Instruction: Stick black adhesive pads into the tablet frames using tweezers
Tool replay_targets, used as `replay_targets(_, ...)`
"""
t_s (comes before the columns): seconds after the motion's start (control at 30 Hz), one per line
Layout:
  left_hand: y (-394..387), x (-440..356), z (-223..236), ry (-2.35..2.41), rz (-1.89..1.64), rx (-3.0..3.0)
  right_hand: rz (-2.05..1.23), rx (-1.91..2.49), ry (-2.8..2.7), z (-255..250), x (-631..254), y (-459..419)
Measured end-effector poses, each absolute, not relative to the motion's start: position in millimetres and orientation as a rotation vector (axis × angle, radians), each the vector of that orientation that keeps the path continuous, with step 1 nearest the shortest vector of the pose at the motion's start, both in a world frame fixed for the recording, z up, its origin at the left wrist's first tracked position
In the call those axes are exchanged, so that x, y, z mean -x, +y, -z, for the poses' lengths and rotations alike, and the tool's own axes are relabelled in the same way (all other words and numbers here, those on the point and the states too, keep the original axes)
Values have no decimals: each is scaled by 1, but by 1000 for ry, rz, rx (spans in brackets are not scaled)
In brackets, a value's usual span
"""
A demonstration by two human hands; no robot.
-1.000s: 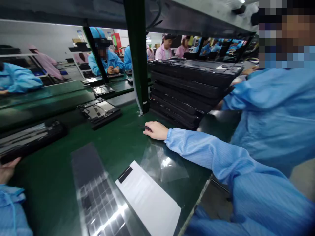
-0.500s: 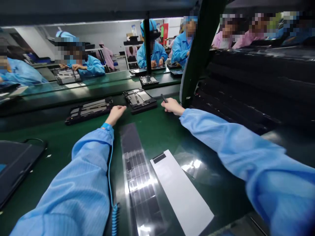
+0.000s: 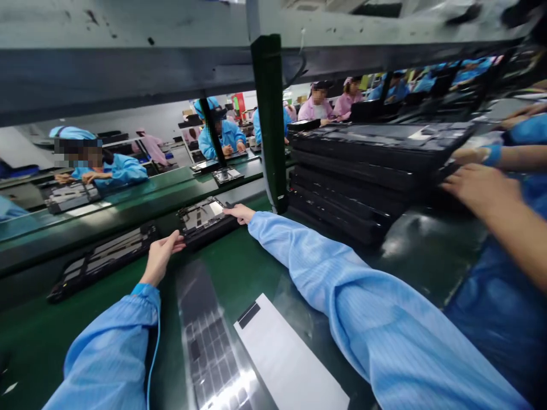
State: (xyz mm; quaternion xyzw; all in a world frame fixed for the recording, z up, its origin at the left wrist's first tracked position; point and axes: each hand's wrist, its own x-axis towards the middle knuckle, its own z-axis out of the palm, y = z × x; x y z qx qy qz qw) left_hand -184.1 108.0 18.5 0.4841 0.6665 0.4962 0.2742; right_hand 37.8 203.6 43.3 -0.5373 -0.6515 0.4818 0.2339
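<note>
An opened tablet-like device [image 3: 205, 216], its inner parts facing up, lies at the far side of the green bench. My left hand [image 3: 161, 257] is at its near left corner, fingers closed against the edge. My right hand [image 3: 241, 213] reaches its right end, fingers closed around a short dark pen-like tool [image 3: 229, 205], mostly hidden. Left of my left hand rests a second opened device [image 3: 113, 250]. Nearer to me lie a clear strip with dark rectangular pieces [image 3: 209, 341] and a white sheet [image 3: 290, 356] bearing one black piece.
On the right stands a stack of dark devices [image 3: 350, 176], with a co-worker's hands [image 3: 482, 191] at its side. A green post [image 3: 269, 114] rises beyond my right hand, beneath an overhead shelf [image 3: 128, 74]. Other people sit across the line. A blue cord [image 3: 154, 359] hangs from my left wrist.
The view has turned right, bringing the stack and a co-worker's hands into sight. Both my hands have closed in on the opened device, which they stood apart from before.
</note>
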Motion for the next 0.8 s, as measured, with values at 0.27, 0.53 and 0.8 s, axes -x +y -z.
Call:
replay_targets(0.27,100,187,-26,1711,-1329,-1294,-1437,1504,-1807,-86,-87,165)
replay_targets(0.53,98,145,-29,1578,-938,-1617,-1475,1530,-1719,-97,-172,71)
replay_targets(0.8,82,91,-20,1343,-634,-1938,-1488,1369,-1427,-61,-256,2)
